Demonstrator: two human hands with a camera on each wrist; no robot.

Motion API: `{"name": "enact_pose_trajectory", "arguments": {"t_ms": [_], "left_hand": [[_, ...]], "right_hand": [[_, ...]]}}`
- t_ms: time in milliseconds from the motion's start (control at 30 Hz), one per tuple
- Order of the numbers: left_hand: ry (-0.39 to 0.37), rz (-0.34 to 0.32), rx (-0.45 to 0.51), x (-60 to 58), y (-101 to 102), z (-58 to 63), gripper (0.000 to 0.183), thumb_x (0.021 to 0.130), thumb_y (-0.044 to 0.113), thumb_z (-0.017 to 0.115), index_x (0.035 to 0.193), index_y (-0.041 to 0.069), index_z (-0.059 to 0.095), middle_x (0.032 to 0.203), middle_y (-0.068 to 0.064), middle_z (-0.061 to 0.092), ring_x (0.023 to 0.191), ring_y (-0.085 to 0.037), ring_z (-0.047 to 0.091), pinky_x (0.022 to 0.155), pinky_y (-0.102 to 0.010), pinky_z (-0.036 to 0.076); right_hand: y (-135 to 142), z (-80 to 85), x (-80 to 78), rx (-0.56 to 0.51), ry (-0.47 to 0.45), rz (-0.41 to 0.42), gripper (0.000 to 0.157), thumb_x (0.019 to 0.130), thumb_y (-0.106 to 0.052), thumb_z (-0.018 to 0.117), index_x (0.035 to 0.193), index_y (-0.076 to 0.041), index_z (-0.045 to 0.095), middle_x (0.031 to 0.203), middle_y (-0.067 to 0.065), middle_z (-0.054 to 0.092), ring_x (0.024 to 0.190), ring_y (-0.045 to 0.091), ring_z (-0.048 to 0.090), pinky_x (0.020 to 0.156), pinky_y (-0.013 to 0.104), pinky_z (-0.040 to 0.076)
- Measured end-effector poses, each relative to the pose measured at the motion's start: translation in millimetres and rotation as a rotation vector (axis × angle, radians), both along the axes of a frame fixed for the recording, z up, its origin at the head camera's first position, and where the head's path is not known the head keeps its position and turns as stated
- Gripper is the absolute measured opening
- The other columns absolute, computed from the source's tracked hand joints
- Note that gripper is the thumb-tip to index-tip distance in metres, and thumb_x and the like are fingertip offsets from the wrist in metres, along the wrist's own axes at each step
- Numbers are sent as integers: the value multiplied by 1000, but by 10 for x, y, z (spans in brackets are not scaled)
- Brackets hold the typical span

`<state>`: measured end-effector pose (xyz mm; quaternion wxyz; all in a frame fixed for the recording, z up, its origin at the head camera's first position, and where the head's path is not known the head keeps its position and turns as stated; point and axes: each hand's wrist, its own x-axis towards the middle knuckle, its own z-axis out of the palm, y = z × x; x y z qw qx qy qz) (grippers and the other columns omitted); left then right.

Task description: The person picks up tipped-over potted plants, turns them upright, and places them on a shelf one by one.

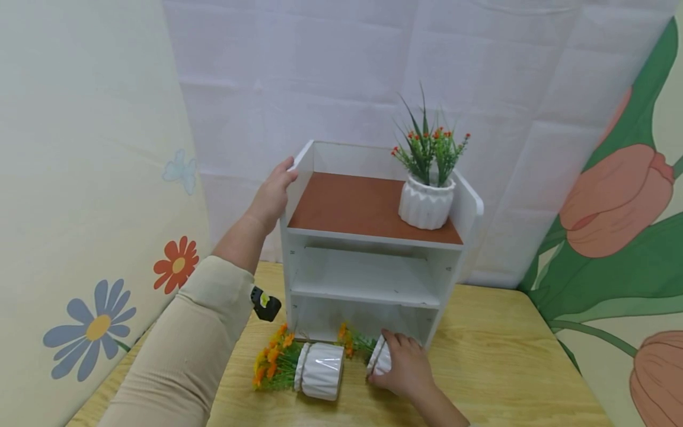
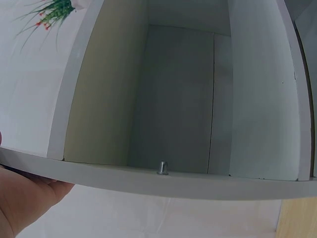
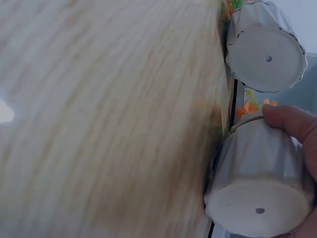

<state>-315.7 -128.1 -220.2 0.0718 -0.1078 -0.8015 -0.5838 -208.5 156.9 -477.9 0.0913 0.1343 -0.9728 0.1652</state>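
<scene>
Right hand (image 1: 408,363) curled round a ribbed white pot (image 1: 381,359), thumb one side, fingers the other. Pot lies on its side, base turned back toward the wrist; its orange-yellow flowers (image 1: 347,339) point left, away from the hand, close by the foot of the white shelf unit (image 1: 349,267). Left hand (image 1: 270,194), up and left of the right, grips the upper edge of the unit's side panel (image 1: 304,172).

Second pot (image 1: 322,372), also on its side, lies left of the right hand, a little apart. Third pot (image 1: 427,204) stands upright above and beyond the right hand, on the brown top board (image 1: 341,204), close to the far-side panel.

Risks, my judgement: glazed wall looks slick, so a loose pinch could let the pot roll, perhaps into its neighbour. Flowers might catch on the unit's lower front edge if dragged forward. A hard tug by the left hand could rock the unit and upset the standing pot.

Bench (image 1: 496,350): pale wood grain, under the right hand. Room: creased white cloth (image 1: 341,71) beyond both hands; a flower-painted panel (image 1: 91,178) left of the left hand, large painted tulips (image 1: 619,201) off to the right hand's right.
</scene>
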Motion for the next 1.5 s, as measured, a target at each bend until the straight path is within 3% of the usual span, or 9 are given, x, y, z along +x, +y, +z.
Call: {"name": "enact_pose_trajectory", "arguments": {"t_ms": [567,767,1033,1333,1500], "left_hand": [[-5,-7,1,-19,3,13,58,105,39,20,159,26,4,165,-6,14,150,-33,15,117,-65,15],[-10,-11,5,-14,-1,17,58,105,38,20,159,26,4,165,-7,14,150,-32,15,117,-64,14],[-6,-16,5,-24,-7,13,57,106,38,20,159,26,3,165,-6,14,150,-32,15,117,-65,15],[-10,-13,2,-31,-10,3,58,105,38,20,159,26,4,165,-7,15,149,-33,17,116,-65,17],[-14,-16,8,-36,-5,-1,58,105,38,20,159,26,4,165,-6,15,150,-32,17,117,-65,16]], "right_hand": [[204,-142,77,-198,150,-31,91,54,-46,87,130,-7,58,120,15,65,108,34,60,92,52,49],[298,-227,99,-263,160,-53,91,55,-45,88,132,-7,56,124,14,65,112,35,60,92,52,49],[412,-312,138,-352,237,-31,90,55,-36,92,131,-3,57,123,14,66,109,31,62,87,50,52],[506,-314,194,-419,59,-90,100,60,-43,91,142,-6,46,136,15,56,122,33,55,95,52,48],[551,-346,214,-456,27,-97,103,61,-40,92,144,-6,43,138,19,54,124,35,53,96,53,47]]}}
